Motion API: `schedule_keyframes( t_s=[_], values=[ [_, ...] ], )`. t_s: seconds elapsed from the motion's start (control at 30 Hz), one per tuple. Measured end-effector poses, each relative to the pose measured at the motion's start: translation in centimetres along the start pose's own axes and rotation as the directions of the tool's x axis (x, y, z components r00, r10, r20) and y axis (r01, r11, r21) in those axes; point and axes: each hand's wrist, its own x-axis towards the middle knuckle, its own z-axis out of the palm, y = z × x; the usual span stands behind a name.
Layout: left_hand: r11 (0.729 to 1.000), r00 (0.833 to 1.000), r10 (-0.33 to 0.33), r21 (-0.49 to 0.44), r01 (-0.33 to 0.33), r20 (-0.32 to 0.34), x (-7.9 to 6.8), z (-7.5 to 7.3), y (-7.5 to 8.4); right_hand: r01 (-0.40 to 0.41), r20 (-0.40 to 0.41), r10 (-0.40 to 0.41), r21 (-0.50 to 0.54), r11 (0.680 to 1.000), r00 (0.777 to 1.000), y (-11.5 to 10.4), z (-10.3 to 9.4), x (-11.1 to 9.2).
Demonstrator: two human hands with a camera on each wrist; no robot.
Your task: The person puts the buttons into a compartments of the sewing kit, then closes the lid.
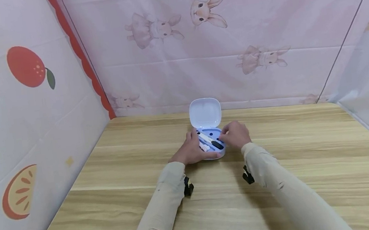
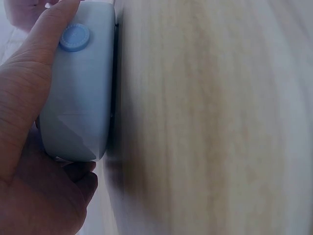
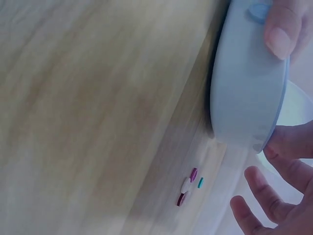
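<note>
A small pale blue case (image 1: 215,156) stands on the table with its white lid (image 1: 205,113) raised. Its blue insert holds a white stick-like tool (image 1: 206,137) with a black end (image 1: 217,145), plus small white pieces at the left. My left hand (image 1: 190,149) grips the case from the left, thumb along the front beside a round blue button (image 2: 75,37). At the right rim, thumb and index fingertips of my right hand (image 1: 236,134) come together, the other fingers spread. I cannot tell whether something small is pinched there.
Several small coloured pieces (image 3: 186,185), purple, white, dark red and teal, lie on the wooden table (image 1: 313,153) beyond the case. Printed cloth walls (image 1: 165,75) bound the table at the back and sides. A black wrist mount (image 1: 188,186) hangs below the left sleeve.
</note>
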Motion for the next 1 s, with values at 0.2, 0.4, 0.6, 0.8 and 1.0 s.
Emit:
schedule_keyframes(
  t_s=[0.2, 0.4, 0.6, 0.8, 1.0],
  values=[
    [1.000, 1.000, -0.009, 0.011, 0.009, 0.003, -0.2, 0.0, 0.0, 0.037, -0.031, -0.039, -0.075, 0.997, 0.999, -0.3, 0.1, -0.1],
    [1.000, 1.000, -0.007, 0.012, 0.007, 0.003, -0.2, 0.0, -0.1, 0.067, -0.028, -0.074, -0.179, 0.982, 0.997, -0.5, 0.2, -0.1],
    [1.000, 1.000, -0.017, -0.001, 0.017, 0.014, -0.2, 0.1, -0.3, 0.054, 0.013, -0.053, -0.120, 0.991, 0.999, -0.4, 0.1, 0.0],
    [1.000, 1.000, -0.012, -0.018, 0.012, 0.007, -0.1, 0.3, -0.4, -0.007, -0.016, 0.008, 0.091, 0.996, 1.000, -0.5, -0.9, -0.4],
    [1.000, 1.000, -0.025, -0.007, 0.025, 0.002, 0.0, 0.2, -0.1, 0.012, -0.105, -0.005, 0.072, 0.997, 0.994, 0.3, -2.4, -0.5]
  ],
)
